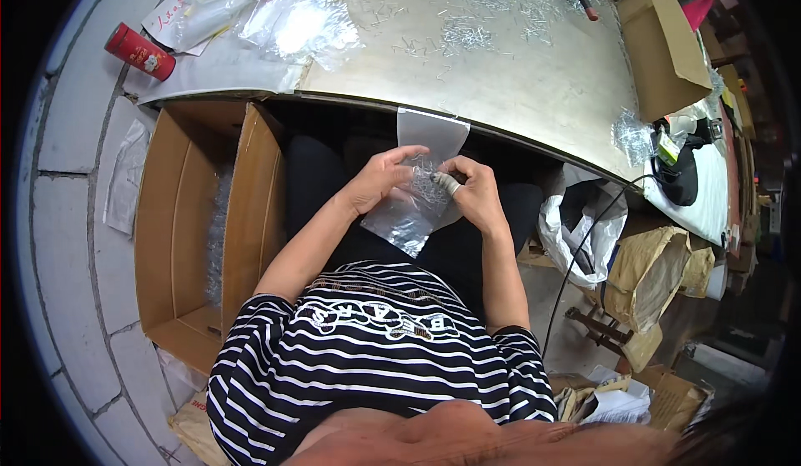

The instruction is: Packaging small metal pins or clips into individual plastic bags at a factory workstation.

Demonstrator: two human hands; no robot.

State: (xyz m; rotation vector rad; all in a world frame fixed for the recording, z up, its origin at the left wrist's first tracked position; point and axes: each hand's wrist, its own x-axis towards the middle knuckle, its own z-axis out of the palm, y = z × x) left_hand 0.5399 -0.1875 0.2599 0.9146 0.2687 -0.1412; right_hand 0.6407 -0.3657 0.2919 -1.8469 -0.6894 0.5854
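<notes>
A clear plastic bag [402, 226] with small, thin silvery metal pieces [427, 184] showing at its upper part lies over my lap, below the table edge. My left hand [382, 180] is on the bag's left side, its fingers apart and curved over it. At the right side, my right hand [472, 189] has its fingers drawn together with the thumb on the bag; a pale wrap covers the thumb. Behind both hands a whitish flat strip [435, 130] reaches up to the table edge.
Many loose metal pieces [467, 36] are scattered over the table [359, 82]. A red can [140, 52] and plastic bags [304, 28] stand at its left. An open carton [179, 216] is by my left side. At right are a cardboard box [667, 53], a white bag [584, 236] and a black cable [576, 257].
</notes>
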